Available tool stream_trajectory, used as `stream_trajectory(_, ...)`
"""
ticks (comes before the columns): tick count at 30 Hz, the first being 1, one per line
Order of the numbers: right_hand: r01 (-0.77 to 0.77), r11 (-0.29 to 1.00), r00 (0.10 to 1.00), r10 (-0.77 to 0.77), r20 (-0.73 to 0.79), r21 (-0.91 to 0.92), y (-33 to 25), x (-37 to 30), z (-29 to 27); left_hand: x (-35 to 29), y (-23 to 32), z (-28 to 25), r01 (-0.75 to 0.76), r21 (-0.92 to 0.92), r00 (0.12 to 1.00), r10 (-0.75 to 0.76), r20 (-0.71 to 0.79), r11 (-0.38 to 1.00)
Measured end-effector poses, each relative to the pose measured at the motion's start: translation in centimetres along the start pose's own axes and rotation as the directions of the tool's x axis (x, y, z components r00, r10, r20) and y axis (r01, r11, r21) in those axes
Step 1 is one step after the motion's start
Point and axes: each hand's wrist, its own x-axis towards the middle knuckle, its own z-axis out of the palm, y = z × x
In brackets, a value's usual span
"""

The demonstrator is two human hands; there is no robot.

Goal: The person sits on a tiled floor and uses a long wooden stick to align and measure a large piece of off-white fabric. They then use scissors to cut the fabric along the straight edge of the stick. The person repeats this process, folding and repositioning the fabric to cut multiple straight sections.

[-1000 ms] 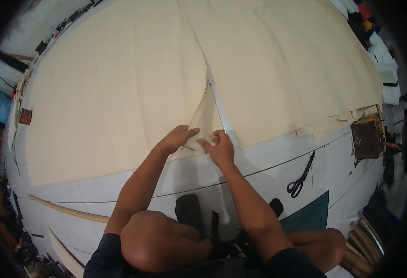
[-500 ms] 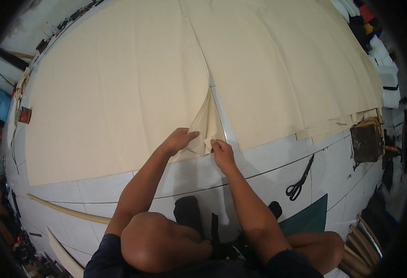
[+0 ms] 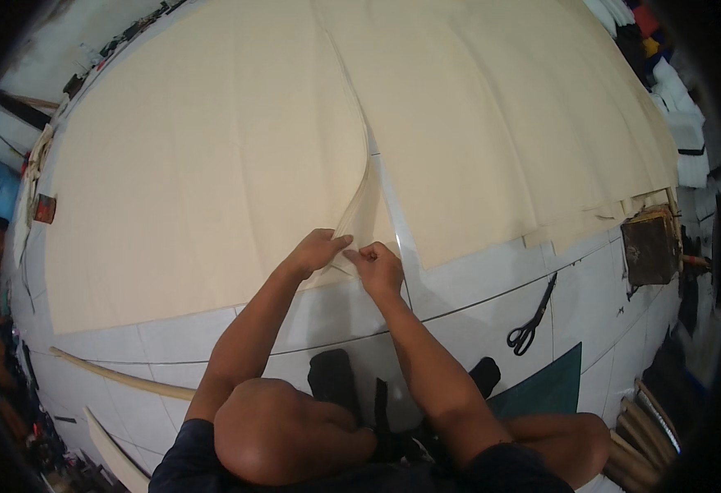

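Wide cream fabric lies spread over the tiled floor, in layers, with a slit-like gap running away from me near its middle. My left hand is closed on the fabric's edge at the near end of that gap, thumb on top. Close beside it on the right, my right hand has its fingers pinched together at the same lifted edge. Whatever is between those right fingertips is too small to make out. A second cream panel lies flat to the right of the gap.
Black-handled scissors lie on the tiles at right. Beyond them stands a worn brown box-like block. A dark green sheet is by my right knee, a curved cream strip at left. A red tin sits at the far left.
My right hand has moved left, closer to my left hand, and the small folded flap of fabric it pinched has dropped out of its fingers. My left hand has barely moved.
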Motion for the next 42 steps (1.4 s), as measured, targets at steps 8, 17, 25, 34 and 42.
stream_trajectory(8, 0.119, 0.991, 0.989, -0.114, -0.092, 0.054, 0.0, -0.3, 0.3, 0.0, -0.2, 0.1, -0.005, -0.044, 1.000, 0.006, 0.024, 0.999)
stream_trajectory(17, 0.130, 0.991, 0.991, -0.130, -0.005, 0.044, 1.6, 0.4, -1.4, -0.1, -0.6, 0.3, -0.018, -0.034, 0.998, 0.016, -0.056, 0.999)
stream_trajectory(25, -0.002, 0.995, 0.884, 0.049, -0.465, 0.100, 3.6, 0.8, -3.1, -0.4, -0.2, 0.9, -0.017, -0.155, 0.999, 0.012, -0.034, 0.988)
stream_trajectory(34, 0.138, 0.986, 0.984, -0.147, -0.098, -0.095, -0.4, -0.2, -0.4, 0.1, -0.1, 0.9, -0.049, -0.138, 0.998, 0.054, 0.029, 0.989)
stream_trajectory(42, 0.099, 0.995, 0.995, -0.100, 0.006, 0.018, 1.7, 0.5, -1.3, 0.1, -0.7, 0.6, -0.021, -0.057, 0.999, 0.018, -0.050, 0.998)
